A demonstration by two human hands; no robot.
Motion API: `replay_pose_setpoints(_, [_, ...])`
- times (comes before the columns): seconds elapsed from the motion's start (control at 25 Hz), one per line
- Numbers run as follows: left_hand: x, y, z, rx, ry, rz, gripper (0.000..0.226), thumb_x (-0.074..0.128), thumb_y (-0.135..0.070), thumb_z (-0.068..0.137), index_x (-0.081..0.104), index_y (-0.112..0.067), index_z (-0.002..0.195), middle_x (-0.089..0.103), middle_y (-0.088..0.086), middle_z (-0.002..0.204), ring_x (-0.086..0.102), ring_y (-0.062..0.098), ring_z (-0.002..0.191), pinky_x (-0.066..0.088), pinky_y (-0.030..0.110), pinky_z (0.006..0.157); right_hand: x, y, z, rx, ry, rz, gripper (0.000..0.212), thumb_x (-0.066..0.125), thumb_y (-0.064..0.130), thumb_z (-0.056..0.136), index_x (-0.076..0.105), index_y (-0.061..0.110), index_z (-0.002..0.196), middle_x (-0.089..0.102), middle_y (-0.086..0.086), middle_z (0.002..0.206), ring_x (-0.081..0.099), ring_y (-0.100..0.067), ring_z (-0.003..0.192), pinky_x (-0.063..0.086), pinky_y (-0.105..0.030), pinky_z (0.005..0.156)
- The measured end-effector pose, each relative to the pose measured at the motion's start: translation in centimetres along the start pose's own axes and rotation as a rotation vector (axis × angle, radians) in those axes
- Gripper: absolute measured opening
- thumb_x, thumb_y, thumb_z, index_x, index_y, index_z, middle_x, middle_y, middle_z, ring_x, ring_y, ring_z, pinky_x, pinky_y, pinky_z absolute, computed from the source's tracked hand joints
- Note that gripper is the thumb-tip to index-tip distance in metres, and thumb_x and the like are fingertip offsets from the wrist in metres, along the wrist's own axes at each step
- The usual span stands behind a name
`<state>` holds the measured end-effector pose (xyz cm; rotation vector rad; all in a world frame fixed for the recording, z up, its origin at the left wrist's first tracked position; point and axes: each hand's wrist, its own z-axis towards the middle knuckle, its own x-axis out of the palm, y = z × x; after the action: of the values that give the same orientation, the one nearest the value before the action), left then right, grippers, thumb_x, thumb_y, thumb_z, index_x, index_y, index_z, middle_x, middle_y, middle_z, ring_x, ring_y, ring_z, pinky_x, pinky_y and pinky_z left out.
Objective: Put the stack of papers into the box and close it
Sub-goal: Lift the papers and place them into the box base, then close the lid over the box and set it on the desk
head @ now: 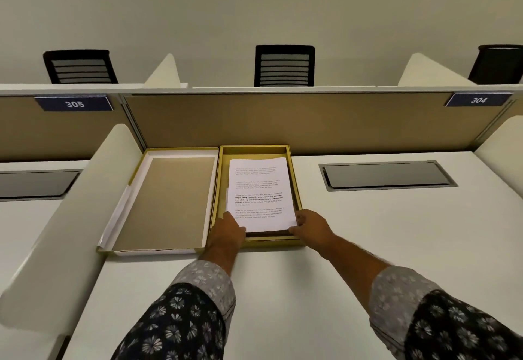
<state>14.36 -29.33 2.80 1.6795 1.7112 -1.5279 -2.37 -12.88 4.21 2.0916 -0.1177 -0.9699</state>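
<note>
Gold card edges the lid (164,204), which lies open and upside down at the left of my white desk (353,246), its brown inside facing up. Touching its right edge sits the box (294,178), gold-walled too, pushed back near the tan partition (283,119). The stack of papers (259,192) lies inside the box, printed side up, its far end short of the back wall, its near end raised slightly over the front wall. My left hand (227,232) grips the stack's near left corner, thumb on top of the sheet, fingers hidden below. My right hand (311,225) holds the near right corner, fingers curled along the paper's edge and thumb by the box's front rim; how firmly it pinches I cannot tell. Both floral sleeves are rolled back on my forearms. Further right, a dark recessed panel (387,175) is set into the desk, well apart from the box.
</note>
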Motion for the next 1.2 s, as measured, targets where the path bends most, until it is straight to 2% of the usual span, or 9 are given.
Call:
replay_pose_setpoints(0.08, [-0.2, -0.7, -2.1, 0.015, -0.029, 0.033, 0.053, 0.065, -0.032, 0.1, 0.048, -0.009, 0.144, 0.06, 0.016, 0.142, 0.063, 0.034, 0.128, 0.056, 0.044, 0.101, -1.5, -0.6, -1.7, -0.05, -0.019, 0.021, 0.055, 0.079, 0.016, 0.09, 0.059, 0.008, 0.14, 0.067, -0.011, 0.136, 0.061, -0.02, 0.109, 0.05, -0.029, 0.091])
replay_pose_setpoints(0.2, [-0.5, -1.3, -5.0, 0.036, -0.068, 0.07, 0.046, 0.065, -0.033, 0.1, 0.053, -0.011, 0.139, 0.064, 0.012, 0.138, 0.066, 0.032, 0.123, 0.057, 0.043, 0.099, -3.3, -1.5, -3.2, -0.085, -0.026, 0.045, 0.058, 0.08, 0.021, 0.09, 0.058, 0.01, 0.144, 0.068, -0.01, 0.133, 0.063, -0.022, 0.11, 0.049, -0.028, 0.088])
replay_pose_setpoints(0.4, [-0.2, -2.0, -10.1, 0.084, -0.116, 0.247, 0.036, 0.061, -0.033, 0.1, 0.058, -0.015, 0.132, 0.068, 0.008, 0.131, 0.069, 0.03, 0.114, 0.06, 0.044, 0.097, -5.0, -3.6, -6.2, -0.13, -0.002, 0.072, 0.046, 0.075, 0.019, 0.094, 0.063, 0.01, 0.137, 0.071, -0.006, 0.117, 0.065, -0.02, 0.101, 0.05, -0.02, 0.076])
replay_pose_setpoints(0.52, [0.7, -1.6, -12.0, 0.081, -0.164, 0.279, 0.036, 0.061, -0.039, 0.1, 0.06, -0.018, 0.129, 0.071, 0.005, 0.127, 0.07, 0.029, 0.112, 0.06, 0.041, 0.092, -4.9, -4.3, -7.2, -0.178, -0.007, 0.065, 0.038, 0.071, 0.015, 0.095, 0.066, 0.011, 0.133, 0.073, -0.007, 0.118, 0.069, -0.024, 0.106, 0.054, -0.027, 0.087])
replay_pose_setpoints(0.64, [1.3, -0.2, -13.6, 0.046, -0.225, 0.278, 0.046, 0.064, -0.045, 0.1, 0.059, -0.019, 0.137, 0.07, 0.004, 0.133, 0.07, 0.03, 0.119, 0.057, 0.041, 0.094, -3.5, -4.6, -8.1, -0.217, -0.014, 0.065, 0.029, 0.066, 0.014, 0.095, 0.069, 0.013, 0.124, 0.072, -0.003, 0.111, 0.069, -0.025, 0.1, 0.053, -0.028, 0.085])
replay_pose_setpoints(0.76, [0.9, 1.7, -13.9, -0.004, -0.293, 0.197, 0.044, 0.064, -0.047, 0.1, 0.062, -0.019, 0.134, 0.072, 0.005, 0.13, 0.071, 0.031, 0.117, 0.058, 0.043, 0.096, -1.6, -4.1, -8.6, -0.257, 0.033, 0.042, 0.032, 0.067, 0.014, 0.095, 0.068, 0.014, 0.127, 0.072, -0.001, 0.112, 0.069, -0.024, 0.102, 0.055, -0.029, 0.09])
replay_pose_setpoints(0.92, [-1.4, 5.0, -12.0, -0.14, -0.323, -0.101, 0.038, 0.063, -0.044, 0.102, 0.065, -0.014, 0.124, 0.075, 0.01, 0.119, 0.071, 0.032, 0.108, 0.06, 0.044, 0.095, 1.8, -1.9, -8.7, -0.307, 0.058, -0.008, 0.034, 0.069, 0.016, 0.095, 0.068, 0.014, 0.129, 0.072, -0.002, 0.12, 0.069, -0.022, 0.108, 0.058, -0.036, 0.1])
replay_pose_setpoints(1.08, [-4.7, 11.3, -8.8, -0.307, -0.325, -0.329, 0.05, 0.062, -0.044, 0.102, 0.061, -0.009, 0.137, 0.068, 0.016, 0.137, 0.064, 0.038, 0.128, 0.051, 0.044, 0.104, 7.8, 1.4, -8.5, -0.305, 0.113, -0.072, 0.026, 0.072, 0.019, 0.093, 0.068, 0.018, 0.119, 0.072, 0.003, 0.109, 0.069, -0.02, 0.097, 0.058, -0.035, 0.09])
replay_pose_setpoints(1.2, [-6.6, 16.4, -6.5, -0.419, -0.323, -0.488, 0.062, 0.062, -0.046, 0.102, 0.053, -0.004, 0.146, 0.063, 0.021, 0.145, 0.06, 0.043, 0.134, 0.049, 0.049, 0.114, 12.1, 3.9, -8.3, -0.27, 0.141, -0.104, 0.034, 0.072, 0.022, 0.095, 0.066, 0.022, 0.128, 0.07, 0.004, 0.113, 0.068, -0.018, 0.1, 0.059, -0.035, 0.093])
